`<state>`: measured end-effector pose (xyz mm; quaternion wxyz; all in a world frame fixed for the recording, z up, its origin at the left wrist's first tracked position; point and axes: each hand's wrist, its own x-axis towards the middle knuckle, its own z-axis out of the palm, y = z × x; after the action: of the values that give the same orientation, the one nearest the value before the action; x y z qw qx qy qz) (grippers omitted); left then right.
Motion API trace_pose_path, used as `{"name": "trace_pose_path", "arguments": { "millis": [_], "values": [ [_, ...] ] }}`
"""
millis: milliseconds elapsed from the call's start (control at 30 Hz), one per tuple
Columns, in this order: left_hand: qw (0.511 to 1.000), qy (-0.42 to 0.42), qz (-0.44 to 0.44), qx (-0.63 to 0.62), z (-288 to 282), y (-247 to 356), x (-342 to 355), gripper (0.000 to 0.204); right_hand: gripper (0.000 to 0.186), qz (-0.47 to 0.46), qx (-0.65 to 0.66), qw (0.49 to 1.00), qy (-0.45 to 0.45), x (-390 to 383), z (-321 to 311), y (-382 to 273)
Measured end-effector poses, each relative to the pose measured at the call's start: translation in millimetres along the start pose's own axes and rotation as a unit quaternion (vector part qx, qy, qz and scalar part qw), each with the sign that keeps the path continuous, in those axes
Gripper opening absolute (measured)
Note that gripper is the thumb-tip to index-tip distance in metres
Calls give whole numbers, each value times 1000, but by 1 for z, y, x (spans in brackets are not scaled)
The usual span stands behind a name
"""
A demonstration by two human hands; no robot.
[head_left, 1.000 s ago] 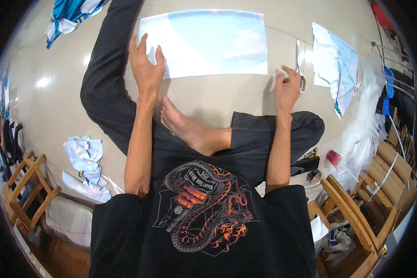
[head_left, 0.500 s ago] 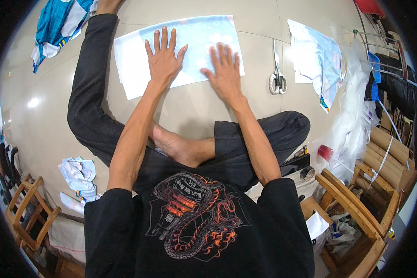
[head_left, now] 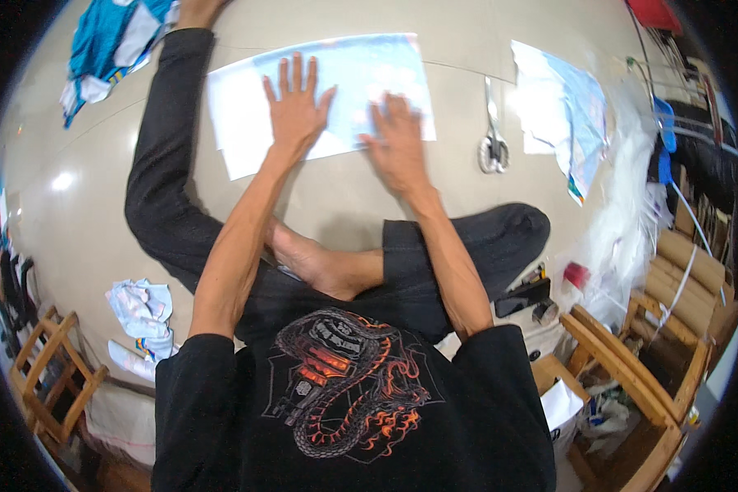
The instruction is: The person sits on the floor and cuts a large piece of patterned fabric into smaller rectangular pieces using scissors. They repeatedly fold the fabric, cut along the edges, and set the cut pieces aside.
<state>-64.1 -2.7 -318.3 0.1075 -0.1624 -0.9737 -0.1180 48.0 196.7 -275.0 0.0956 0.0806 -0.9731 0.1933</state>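
The right hand (head_left: 399, 154) has moved from beside the scissors (head_left: 493, 146) onto, apparently, the pale sheet (head_left: 357, 70).

Textile workshop: scissors (head_left: 494, 152) and scattered fabric pieces (head_left: 357, 74)

Right hand (head_left: 398, 152) blurred, fingertips smeared; it and left hand (head_left: 296, 119) hide patches of the pale blue-and-white sheet (head_left: 354, 70). Teal cloth (head_left: 98, 53) and outstretched foot (head_left: 197, 12) cut by top edge. Red item (head_left: 658, 15), upper right, cropped, kind unclear.

Scissors (head_left: 492, 133) on floor (head_left: 459, 190), cloth sheet (head_left: 352, 86) left, fabric pieces (head_left: 561, 105) right.
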Motion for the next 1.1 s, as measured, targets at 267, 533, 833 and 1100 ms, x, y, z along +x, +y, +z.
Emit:
{"name": "trace_pose_path", "arguments": {
  "millis": [267,533,833,1100],
  "values": [
    [998,17,-42,-45,-2,-11,34,84,32,313,-24,948,61,-76,-89,115],
    [995,29,76,-57,5,-25,72,75,45,327,-59,937,105,-62,-93,95],
    [998,65,-19,12,17,-37,57,76,61,335,-115,934,34,-69,-90,105],
    [997,49,-8,55,2,-33,51,79,81,414,144,899,-13,-61,-120,88]
  ]
}}
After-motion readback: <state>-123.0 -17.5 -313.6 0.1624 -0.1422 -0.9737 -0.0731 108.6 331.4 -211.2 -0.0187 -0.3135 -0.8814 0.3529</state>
